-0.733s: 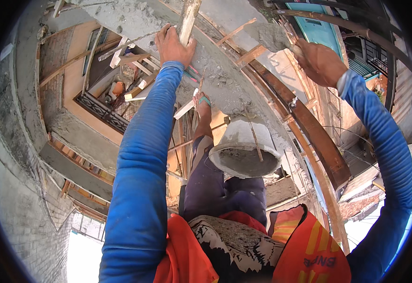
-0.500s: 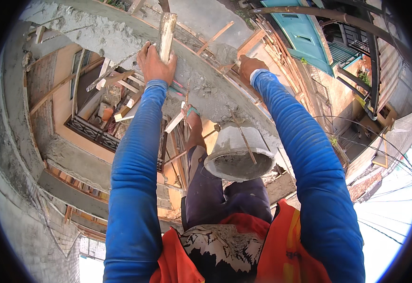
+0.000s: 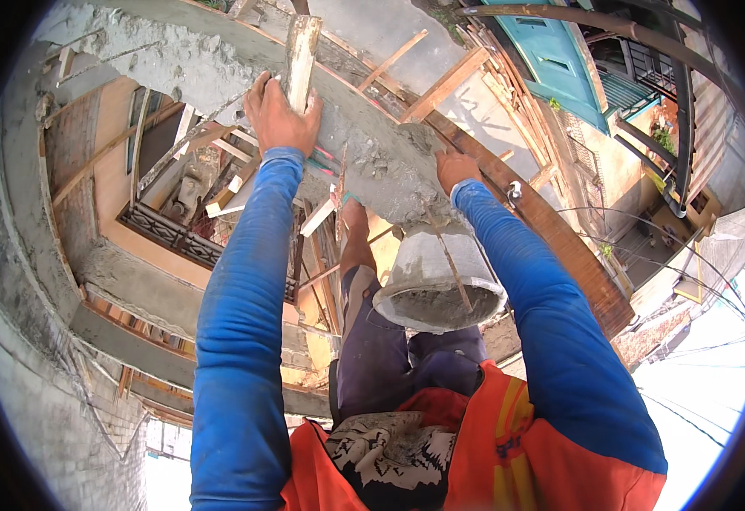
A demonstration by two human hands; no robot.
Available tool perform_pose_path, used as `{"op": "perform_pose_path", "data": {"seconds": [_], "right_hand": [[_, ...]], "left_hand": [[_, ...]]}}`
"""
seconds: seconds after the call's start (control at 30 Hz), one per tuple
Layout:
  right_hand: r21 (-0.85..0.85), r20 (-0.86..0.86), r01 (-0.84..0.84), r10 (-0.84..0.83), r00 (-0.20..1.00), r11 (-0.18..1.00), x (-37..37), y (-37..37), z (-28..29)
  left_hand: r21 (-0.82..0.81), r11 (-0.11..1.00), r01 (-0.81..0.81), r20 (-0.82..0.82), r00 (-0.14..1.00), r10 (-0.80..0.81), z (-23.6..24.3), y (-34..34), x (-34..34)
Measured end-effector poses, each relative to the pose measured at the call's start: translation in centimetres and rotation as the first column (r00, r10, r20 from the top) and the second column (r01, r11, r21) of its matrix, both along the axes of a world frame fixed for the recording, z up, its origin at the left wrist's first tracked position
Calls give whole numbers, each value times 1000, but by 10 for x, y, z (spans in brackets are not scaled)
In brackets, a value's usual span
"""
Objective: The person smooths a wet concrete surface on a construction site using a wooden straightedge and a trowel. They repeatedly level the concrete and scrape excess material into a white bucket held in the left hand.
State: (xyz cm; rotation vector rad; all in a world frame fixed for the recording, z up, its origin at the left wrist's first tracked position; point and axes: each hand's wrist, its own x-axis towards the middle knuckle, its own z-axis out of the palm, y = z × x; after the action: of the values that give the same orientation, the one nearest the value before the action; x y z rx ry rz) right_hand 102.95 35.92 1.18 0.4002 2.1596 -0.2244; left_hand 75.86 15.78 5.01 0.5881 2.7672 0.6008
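Note:
My left hand (image 3: 283, 119) is closed around the lower end of a short, rough wooden post (image 3: 302, 53), at the wet concrete beam. My right hand (image 3: 457, 169) is closed round what looks like a trowel handle, mostly hidden by the fingers. The trowel's blade (image 3: 418, 141) appears coated in grey mortar and lies low over the beam (image 3: 364, 157), which has lumpy wet mortar on it. Nearer to me a grey bucket (image 3: 394, 300) is tilted with its mouth toward me, mortar smeared inside. A thin rusty rod (image 3: 451, 262) crosses in front of it.
A wide brown plank (image 3: 551, 230) runs down beside my right forearm. Loose timber (image 3: 509, 106) is stacked lower at the right. Thin steel rods stick up near my foot (image 3: 355, 217). Open drops with wooden props (image 3: 232, 183) lie left of the beam. Wires (image 3: 675, 255) hang at the right.
My right hand has come back toward me with the trowel, from beyond the beam's edge to over the mortar. More of the brown plank shows. My left hand still grips the post.

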Motion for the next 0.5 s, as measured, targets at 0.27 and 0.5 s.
{"op": "perform_pose_path", "data": {"seconds": [0.27, 0.5], "right_hand": [[-116, -42, 174, -180, 983, 978, -3, 17, 22], [-376, -4, 459, -497, 868, 805, -37, 24, 15]], "left_hand": [[-38, 999, -8, 20, 1000, 8, 6, 6, 0], [15, 1000, -16, -16, 1000, 16, 2, 3, 1]]}}
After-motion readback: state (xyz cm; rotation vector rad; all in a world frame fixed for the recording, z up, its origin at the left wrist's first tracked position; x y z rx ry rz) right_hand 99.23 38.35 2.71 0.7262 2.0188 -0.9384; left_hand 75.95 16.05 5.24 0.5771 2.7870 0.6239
